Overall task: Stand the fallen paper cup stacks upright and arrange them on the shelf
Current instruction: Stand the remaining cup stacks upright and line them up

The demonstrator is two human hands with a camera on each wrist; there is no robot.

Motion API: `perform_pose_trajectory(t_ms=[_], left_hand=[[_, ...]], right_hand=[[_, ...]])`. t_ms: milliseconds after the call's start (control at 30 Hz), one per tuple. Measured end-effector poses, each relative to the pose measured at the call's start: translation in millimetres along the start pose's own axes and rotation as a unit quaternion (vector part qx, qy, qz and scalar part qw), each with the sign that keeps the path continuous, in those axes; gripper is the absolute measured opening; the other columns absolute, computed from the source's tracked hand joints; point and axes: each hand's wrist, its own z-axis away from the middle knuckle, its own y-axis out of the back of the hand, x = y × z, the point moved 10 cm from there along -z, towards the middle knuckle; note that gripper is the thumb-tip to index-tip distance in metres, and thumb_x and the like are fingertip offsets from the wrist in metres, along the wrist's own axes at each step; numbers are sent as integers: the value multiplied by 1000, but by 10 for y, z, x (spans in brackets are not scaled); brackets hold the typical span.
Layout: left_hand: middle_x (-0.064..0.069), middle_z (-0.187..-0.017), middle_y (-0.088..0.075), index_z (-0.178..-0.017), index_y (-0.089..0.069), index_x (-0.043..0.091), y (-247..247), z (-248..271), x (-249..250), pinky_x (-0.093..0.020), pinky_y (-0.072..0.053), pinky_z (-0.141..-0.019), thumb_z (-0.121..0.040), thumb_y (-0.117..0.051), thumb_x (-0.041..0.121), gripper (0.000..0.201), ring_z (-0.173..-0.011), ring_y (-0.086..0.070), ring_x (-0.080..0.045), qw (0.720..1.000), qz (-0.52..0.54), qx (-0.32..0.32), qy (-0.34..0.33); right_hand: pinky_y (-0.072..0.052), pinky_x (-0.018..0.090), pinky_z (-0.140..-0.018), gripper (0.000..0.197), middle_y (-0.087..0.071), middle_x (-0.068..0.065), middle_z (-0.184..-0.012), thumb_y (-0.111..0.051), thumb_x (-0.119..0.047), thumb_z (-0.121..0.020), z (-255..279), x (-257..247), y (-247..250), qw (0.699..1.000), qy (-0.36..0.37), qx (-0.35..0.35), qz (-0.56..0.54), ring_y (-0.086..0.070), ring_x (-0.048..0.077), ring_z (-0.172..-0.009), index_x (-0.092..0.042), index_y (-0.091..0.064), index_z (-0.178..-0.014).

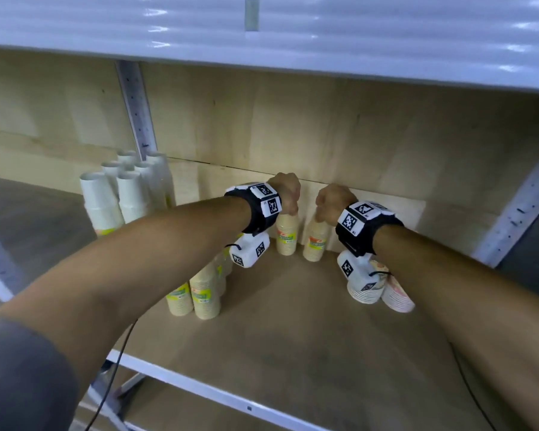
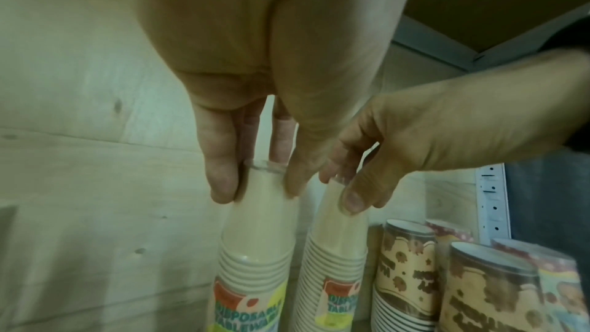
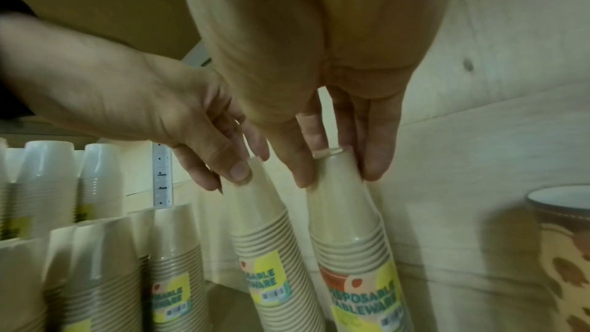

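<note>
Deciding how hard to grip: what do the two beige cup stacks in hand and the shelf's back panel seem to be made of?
Left stack and right stack: matte beige paper by the look, inside a thin clear plastic sleeve, going by the glossy sheen and printed label. The left hand and right hand each pinch a top. Back panel: pale wood, probably plywood; knots and grain show.

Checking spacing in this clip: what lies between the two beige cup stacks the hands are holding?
Nothing: the head view shows a bare gap between the left-hand stack and the right-hand stack, with only the back panel behind.
</note>
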Motion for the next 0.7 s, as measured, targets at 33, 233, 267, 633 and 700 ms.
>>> perform_pose_trajectory(t_ms=[33,233,267,633,700], left_hand=[[-7,-92,-55,-110,-69,-2,-10,-46,-13,-28,-45,-66,-82,-73,9,30,-80,-54,-20,1000,1,4,3],[-8,-104,-63,-115,-68,3,-92,-271,-122,-29,-51,-74,-82,-73,10,33,-91,-62,-22,999,6,19,34],[-8,-111,-65,-116,-67,4,-113,-299,-135,-31,-53,-77,-83,-72,11,34,-98,-64,-24,999,6,20,37],[-12,-113,-68,-111,-70,4,-218,-510,-221,-30,-53,-74,-85,-69,10,26,-100,-67,-27,998,36,23,49],[-12,-112,-69,-111,-71,4,-205,-538,-244,-29,-51,-71,-86,-69,10,26,-101,-67,-27,997,42,29,53]], right_hand=[[-51,26,-80,28,-66,13,-117,-68,-5,-83,-36,19,-10,1000,-3,4,-4,-65,27,-104,0,-70,-111],[-51,29,-84,27,-62,15,-121,-62,-4,-86,-226,67,-102,1000,-15,16,-13,-62,29,-107,0,-68,-112],[-51,30,-86,27,-61,15,-122,-62,-5,-88,-249,70,-131,1000,-16,15,-12,-61,30,-110,0,-67,-113],[-51,30,-72,18,-69,15,-106,-61,-7,-84,-491,-15,-273,999,-3,30,-17,-66,31,-94,-3,-73,-97],[-53,32,-78,20,-68,15,-109,-63,-9,-85,-523,-22,-287,999,1,28,-16,-65,32,-98,-2,-73,-101]])
